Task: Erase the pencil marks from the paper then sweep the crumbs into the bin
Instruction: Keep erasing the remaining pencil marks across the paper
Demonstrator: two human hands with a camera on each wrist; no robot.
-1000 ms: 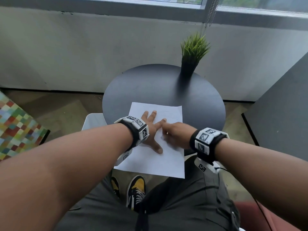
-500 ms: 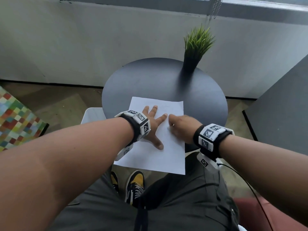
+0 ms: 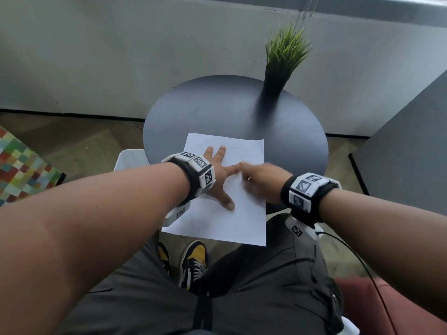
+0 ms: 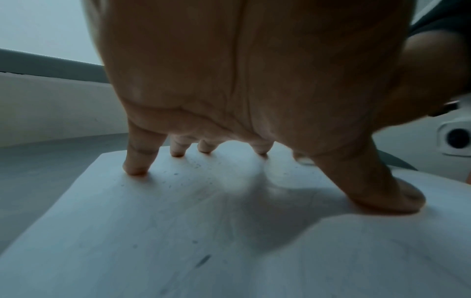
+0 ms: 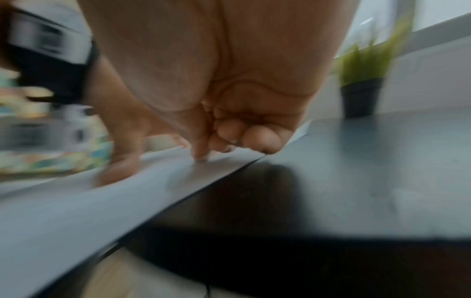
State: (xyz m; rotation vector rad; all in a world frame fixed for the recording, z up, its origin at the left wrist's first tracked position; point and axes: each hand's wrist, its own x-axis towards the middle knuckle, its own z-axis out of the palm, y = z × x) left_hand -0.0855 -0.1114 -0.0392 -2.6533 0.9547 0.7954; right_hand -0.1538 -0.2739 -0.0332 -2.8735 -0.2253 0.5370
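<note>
Two hands are down on one white sheet, seen from where the person sits at a small round dark table [image 3: 217,110]. Far left on the floor lies a patchwork of coloured squares [image 3: 17,170], and closer in a white bin [image 3: 129,158] peeks out from under the table's left edge, beside the paper. The paper [image 3: 217,228] lies on the near part of the table, its near end hanging out past the rim over the person's lap. The left hand [image 3: 219,175] is spread flat on the sheet, fingers straight and splayed with the tips pressing down and the thumb [image 4: 382,187] stretched out toward the near side; it has hold of nothing, it only pins the paper. Under that hand the left wrist view shows small dark crumbs [image 4: 188,171] scattered on the sheet, with a few larger dark specks nearer the camera. Right beside it, its fingertips meeting the left forefinger, the right hand [image 3: 260,182] sits over the right part of the paper, blurred, with its fingers curled under the palm and its forefinger and thumb reaching down to the sheet. Whether its grip has an eraser in it I cannot tell: nothing shows between the fingers. Beyond, at the far right of the table, a green tufted plant in a black pot [image 3: 274,83] stands upright, well apart from the paper.
</note>
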